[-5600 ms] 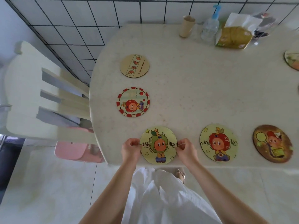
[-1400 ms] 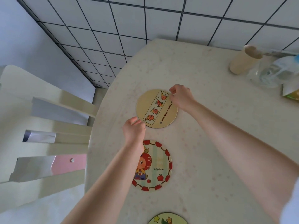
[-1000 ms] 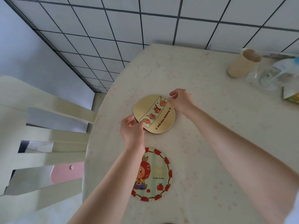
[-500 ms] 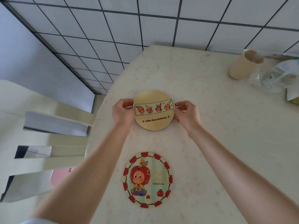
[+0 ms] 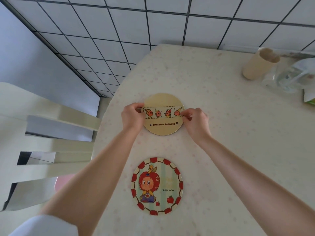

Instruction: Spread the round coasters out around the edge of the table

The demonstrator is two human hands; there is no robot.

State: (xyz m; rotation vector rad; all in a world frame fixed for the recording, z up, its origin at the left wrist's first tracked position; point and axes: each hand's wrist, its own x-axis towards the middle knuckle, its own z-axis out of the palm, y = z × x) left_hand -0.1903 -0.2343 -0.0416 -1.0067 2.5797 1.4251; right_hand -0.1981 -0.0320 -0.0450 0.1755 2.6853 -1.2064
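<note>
A tan round coaster [image 5: 163,126] with a strip of little cartoon figures lies flat near the table's left edge. My left hand [image 5: 132,117] pinches its left rim and my right hand [image 5: 196,119] pinches its right rim. The printed strip runs level, with its text facing me. Nearer to me a red-bordered coaster [image 5: 168,184] with an apple-headed figure lies flat on the cream table [image 5: 238,133], untouched, between my forearms.
A beige cup [image 5: 259,64] stands at the back right, beside a clear crumpled plastic bottle [image 5: 289,77] and a green-edged packet [image 5: 309,99]. A pale slatted chair [image 5: 47,133] stands close against the table's left edge. A tiled wall runs behind.
Both hands turned the tan coaster from a slanted print to a level one, and it has come down flat on the table. My view shifted slightly.
</note>
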